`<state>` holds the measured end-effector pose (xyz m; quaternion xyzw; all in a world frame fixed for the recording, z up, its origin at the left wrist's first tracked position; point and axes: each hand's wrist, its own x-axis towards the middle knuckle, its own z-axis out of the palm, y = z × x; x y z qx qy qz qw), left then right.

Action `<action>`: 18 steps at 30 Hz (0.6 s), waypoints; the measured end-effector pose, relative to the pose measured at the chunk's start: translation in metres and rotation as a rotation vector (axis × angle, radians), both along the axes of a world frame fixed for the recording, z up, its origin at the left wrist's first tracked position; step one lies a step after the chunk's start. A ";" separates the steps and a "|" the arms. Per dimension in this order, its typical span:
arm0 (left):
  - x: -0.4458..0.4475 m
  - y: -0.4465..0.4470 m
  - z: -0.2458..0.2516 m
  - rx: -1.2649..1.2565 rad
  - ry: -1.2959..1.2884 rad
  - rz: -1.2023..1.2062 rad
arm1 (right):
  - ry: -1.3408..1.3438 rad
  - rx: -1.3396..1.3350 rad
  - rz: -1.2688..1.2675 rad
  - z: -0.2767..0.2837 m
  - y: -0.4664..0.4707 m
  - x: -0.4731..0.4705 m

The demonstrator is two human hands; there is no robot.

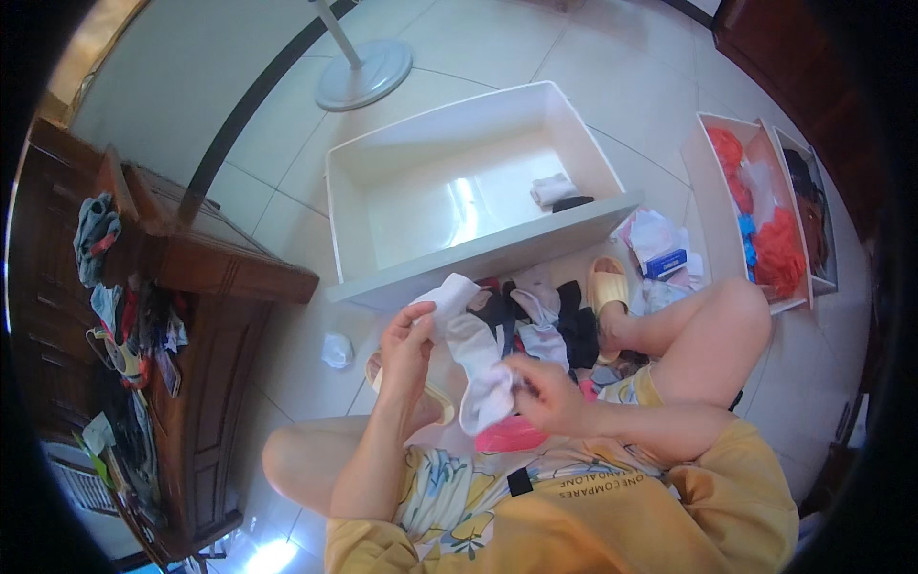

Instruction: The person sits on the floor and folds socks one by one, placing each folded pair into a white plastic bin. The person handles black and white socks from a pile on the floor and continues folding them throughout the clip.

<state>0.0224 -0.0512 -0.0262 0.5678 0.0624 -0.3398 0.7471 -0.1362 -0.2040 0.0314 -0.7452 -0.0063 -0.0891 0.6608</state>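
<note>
My left hand [410, 344] pinches a white sock [448, 295] near its end, between thumb and fingers. My right hand [549, 398] grips another white sock [477, 359], which stretches up towards the first one; whether the two are joined I cannot tell. A pile of dark, white and grey socks [545, 308] lies on the floor between my feet, and a pink item [509, 434] sits just below my hands. Beyond the pile stands a large white drawer [430, 269], with a folded white sock [554, 189] and a black one [572, 204] inside at its right.
To the right are a drawer [692, 165] of red and blue items, and crumpled papers with a blue box [665, 264]. A crumpled white item [337, 350] lies on the floor at left. A wooden cabinet [215, 258] holds clutter. A round stand base [364, 74] is behind the drawer.
</note>
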 end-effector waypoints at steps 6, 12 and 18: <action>-0.006 -0.005 0.015 0.079 -0.204 -0.074 | 0.422 0.475 -0.010 0.015 -0.022 0.017; -0.018 -0.013 0.021 0.096 -0.348 -0.167 | 0.403 0.616 -0.128 0.005 -0.024 0.023; -0.027 -0.003 0.003 -0.035 -0.141 -0.250 | 0.374 0.656 -0.200 -0.012 -0.030 0.034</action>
